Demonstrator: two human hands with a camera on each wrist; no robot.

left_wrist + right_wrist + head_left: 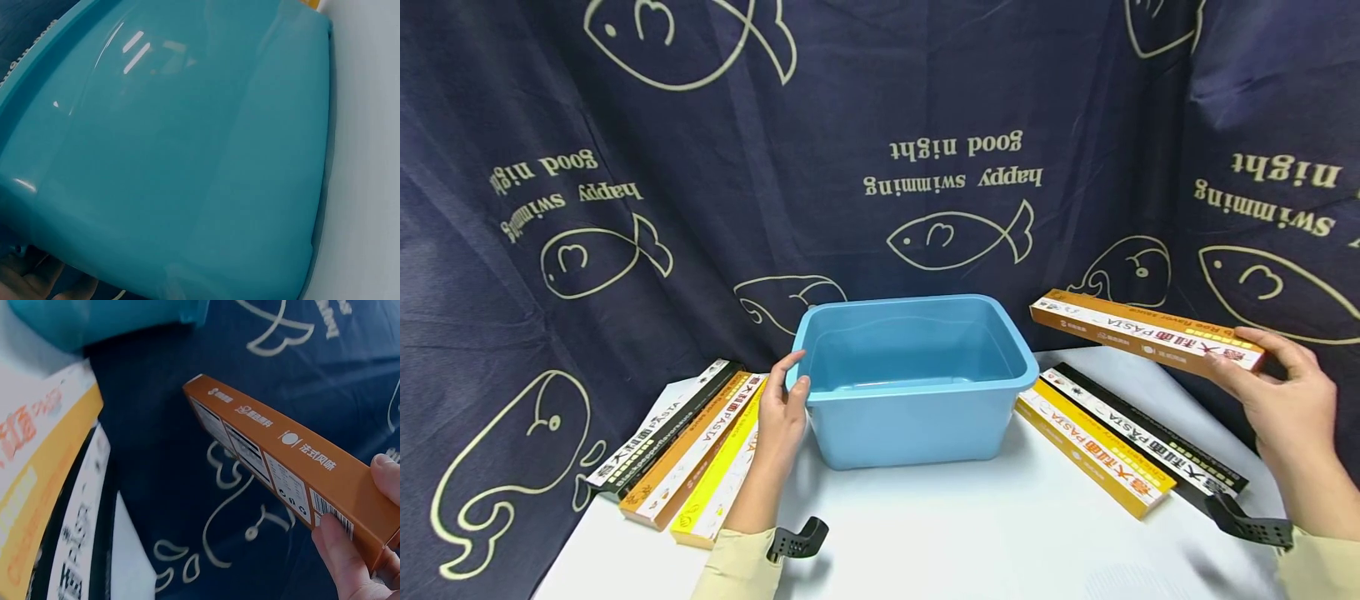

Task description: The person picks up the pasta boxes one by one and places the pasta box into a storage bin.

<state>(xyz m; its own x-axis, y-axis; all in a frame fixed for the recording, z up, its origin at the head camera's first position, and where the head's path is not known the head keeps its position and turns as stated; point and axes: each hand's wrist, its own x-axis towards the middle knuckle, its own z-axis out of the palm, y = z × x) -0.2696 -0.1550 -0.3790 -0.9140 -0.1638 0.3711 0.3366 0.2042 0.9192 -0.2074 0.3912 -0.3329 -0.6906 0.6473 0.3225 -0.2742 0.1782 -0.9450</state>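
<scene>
A light blue plastic bin [910, 429] stands upright on the white table, and no contents show inside it. My left hand [785, 408] grips its left rim, with fingers over the edge; the left wrist view is mostly filled by the bin's wall [169, 144]. My right hand [1292, 387] holds an orange pasta box [1142, 329] by its right end, raised above the table at the right. In the right wrist view, thumb and fingers pinch the end of that orange box [281, 450] near its barcode.
Right of the bin lie a yellow-orange pasta box [1093, 446] and a black pasta box [1150, 429], side by side. At the left lie a black box [662, 429], an orange box [696, 450] and a yellow box [718, 475]. A dark blue fish-print curtain [820, 208] hangs behind.
</scene>
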